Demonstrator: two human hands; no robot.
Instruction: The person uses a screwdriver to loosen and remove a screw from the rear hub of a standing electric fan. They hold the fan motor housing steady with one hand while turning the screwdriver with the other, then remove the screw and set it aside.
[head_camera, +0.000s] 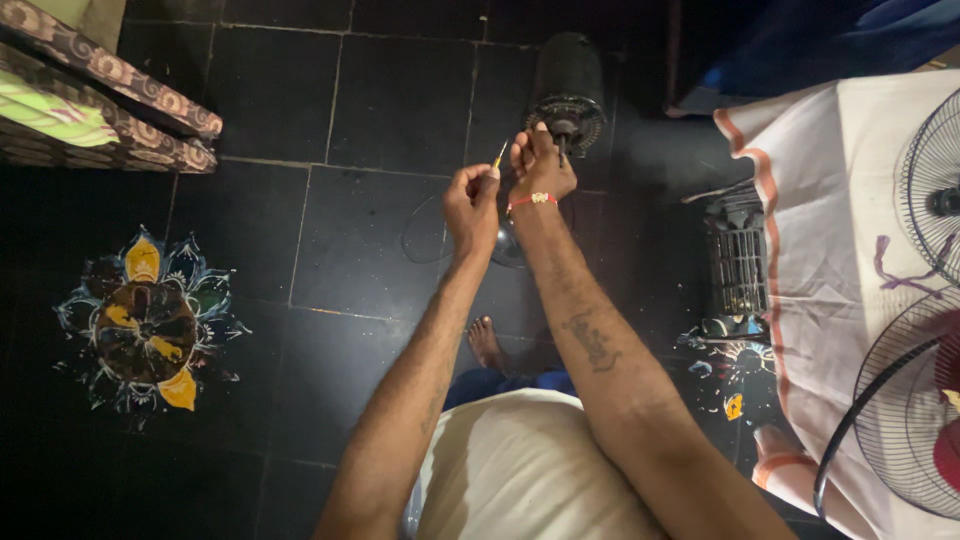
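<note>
Fan motor (566, 95), a dark drum with a ribbed round face and a short shaft sticking out of it, sits above the black tile floor (270, 100), near the upper middle of the view. Its long axis runs up and down the picture, and the shaft end points toward the person. It looks heavy and rigid, metal throughout, so the drum body seems the safe place to grip; the thin shaft would be a poor handle.

Right hand (541, 165), with a red thread bracelet (531, 200) at the wrist, is curled closed with its fingertips pinching at the shaft. Left hand (471, 203) is closed in a fist around a small screwdriver (498, 156) with a yellow handle, its tip angled up and right toward the motor. That tool is light and stiff, easily held by the handle.

On the right lies a white cloth (820, 200) with wire fan guards (920, 400) on it. A painted flower pattern (148, 325) marks the floor at the left.
</note>
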